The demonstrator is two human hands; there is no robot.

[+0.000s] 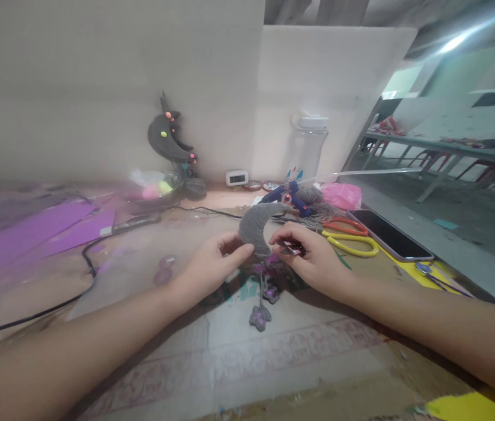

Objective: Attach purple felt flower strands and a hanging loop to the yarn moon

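A crescent moon wrapped in grey yarn (253,225) is held upright over the middle of the table. My left hand (218,260) is closed on its lower left side, thumb in front. Grey and purple flowers (260,317) dangle on strands below the moon. At the moon's right, my right hand (312,257) has its fingers closed around a small dark, shiny piece (291,249) with pinkish glints; its kind is not clear. That hand is close to the purple flower at the moon's lower end.
Yellow-handled scissors (352,244), an orange handle (346,225) and a phone (390,234) lie on the right. Behind stand a blue glue gun (288,196), grey yarn (311,194) and a clear bottle (308,143). A black cable (89,263) and purple sheets (54,234) are on the left.
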